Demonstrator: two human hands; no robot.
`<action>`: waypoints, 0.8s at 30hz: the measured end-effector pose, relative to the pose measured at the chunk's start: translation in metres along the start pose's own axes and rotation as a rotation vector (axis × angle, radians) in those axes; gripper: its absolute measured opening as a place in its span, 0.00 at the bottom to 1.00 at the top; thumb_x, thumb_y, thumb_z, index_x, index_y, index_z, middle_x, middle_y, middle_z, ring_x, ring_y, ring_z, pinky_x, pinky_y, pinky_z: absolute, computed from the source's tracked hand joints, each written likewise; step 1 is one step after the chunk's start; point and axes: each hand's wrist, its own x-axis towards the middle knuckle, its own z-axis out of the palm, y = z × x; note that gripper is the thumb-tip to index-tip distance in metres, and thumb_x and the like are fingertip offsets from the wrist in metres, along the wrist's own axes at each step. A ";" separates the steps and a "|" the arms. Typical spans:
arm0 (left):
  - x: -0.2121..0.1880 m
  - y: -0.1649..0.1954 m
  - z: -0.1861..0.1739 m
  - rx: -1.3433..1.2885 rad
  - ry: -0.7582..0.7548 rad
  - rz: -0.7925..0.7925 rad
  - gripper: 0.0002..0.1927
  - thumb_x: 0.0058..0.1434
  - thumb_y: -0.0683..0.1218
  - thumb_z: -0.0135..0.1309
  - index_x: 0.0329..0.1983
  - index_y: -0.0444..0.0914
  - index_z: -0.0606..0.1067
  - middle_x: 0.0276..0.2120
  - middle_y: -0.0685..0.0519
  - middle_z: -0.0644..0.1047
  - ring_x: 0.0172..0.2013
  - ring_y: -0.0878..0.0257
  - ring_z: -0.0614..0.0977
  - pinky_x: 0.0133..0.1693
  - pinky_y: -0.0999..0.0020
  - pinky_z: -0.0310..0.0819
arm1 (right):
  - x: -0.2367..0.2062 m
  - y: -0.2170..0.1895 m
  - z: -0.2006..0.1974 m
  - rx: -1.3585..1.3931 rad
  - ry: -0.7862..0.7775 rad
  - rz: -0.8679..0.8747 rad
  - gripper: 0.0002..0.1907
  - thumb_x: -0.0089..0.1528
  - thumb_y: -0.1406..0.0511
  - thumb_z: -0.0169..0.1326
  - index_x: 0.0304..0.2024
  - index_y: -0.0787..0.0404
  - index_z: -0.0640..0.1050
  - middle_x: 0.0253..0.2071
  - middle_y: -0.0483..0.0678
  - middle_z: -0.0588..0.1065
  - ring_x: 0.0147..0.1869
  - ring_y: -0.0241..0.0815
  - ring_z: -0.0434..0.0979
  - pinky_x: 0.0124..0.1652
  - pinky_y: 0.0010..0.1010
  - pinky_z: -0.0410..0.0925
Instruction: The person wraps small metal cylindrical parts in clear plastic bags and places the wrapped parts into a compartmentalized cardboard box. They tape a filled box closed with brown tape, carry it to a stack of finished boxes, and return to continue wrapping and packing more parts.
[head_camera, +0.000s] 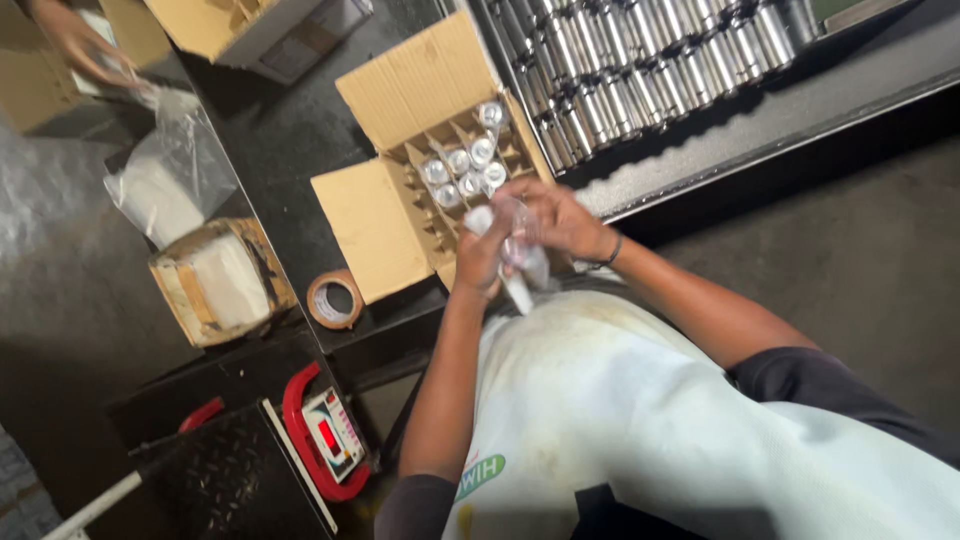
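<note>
Steel cylinders (650, 70) are seen racked on the dark desk (300, 150) behind a divided cardboard box (440, 170), partly filled. Just before the box, a small bagged cylinder (515, 255) is gripped by the left hand (483, 255) and right hand (560, 220), both closed on its clear wrapping; the wrapping step appears in hand, and an empty cell would be called for next.

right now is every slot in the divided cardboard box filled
No, the cardboard box holds metal cans only in some slots; several nearer ones are bare.

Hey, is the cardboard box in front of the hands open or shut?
Open. The cardboard box has its flaps folded out, and its divider grid shows, with several metal cans standing in the cells.
</note>
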 end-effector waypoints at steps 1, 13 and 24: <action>-0.004 0.004 -0.002 -0.078 -0.003 -0.015 0.13 0.58 0.48 0.64 0.29 0.33 0.78 0.20 0.53 0.78 0.16 0.62 0.74 0.19 0.61 0.65 | -0.005 -0.001 -0.001 -0.432 0.166 0.009 0.28 0.57 0.68 0.60 0.60 0.65 0.71 0.53 0.55 0.76 0.53 0.46 0.77 0.54 0.38 0.72; -0.026 0.012 -0.030 0.406 0.262 0.408 0.14 0.65 0.52 0.59 0.34 0.35 0.81 0.23 0.42 0.79 0.24 0.50 0.83 0.30 0.59 0.73 | -0.002 0.056 -0.134 -1.427 0.608 0.439 0.24 0.60 0.54 0.64 0.28 0.72 0.80 0.24 0.60 0.75 0.26 0.54 0.75 0.27 0.43 0.68; -0.023 0.003 -0.007 0.580 0.204 0.602 0.09 0.65 0.46 0.54 0.43 0.36 0.78 0.30 0.42 0.81 0.31 0.44 0.84 0.35 0.51 0.75 | -0.030 0.016 0.019 -1.172 0.157 -0.011 0.16 0.65 0.72 0.53 0.55 0.73 0.73 0.39 0.59 0.75 0.39 0.48 0.78 0.40 0.35 0.72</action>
